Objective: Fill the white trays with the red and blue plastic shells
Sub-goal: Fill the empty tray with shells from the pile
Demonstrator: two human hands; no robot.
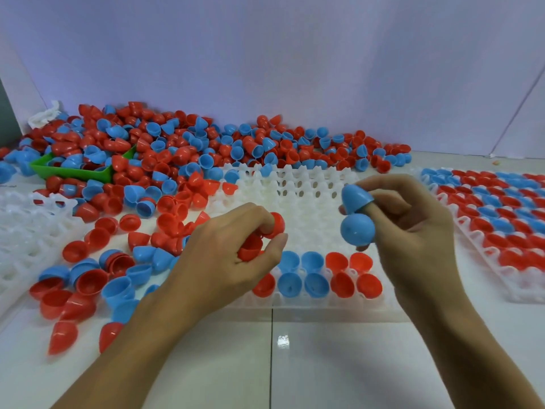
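Observation:
A white tray (306, 208) lies in front of me, with red and blue shells only in its two nearest rows (315, 276). My left hand (224, 258) hovers over the tray's near left corner and grips two red shells (262, 234) in its curled fingers. My right hand (413, 228) is raised over the tray's right side and holds two blue shells: a pointed one (355, 197) capping a fingertip and a round one (357, 228) below it. A large heap of loose red and blue shells (177, 154) covers the table at the back and left.
A filled white tray (501, 219) of red and blue shells lies at the right. Another white tray (26, 231) lies at the left edge. A green bin (73, 171) sits half buried in the heap. A pale wall stands behind the table.

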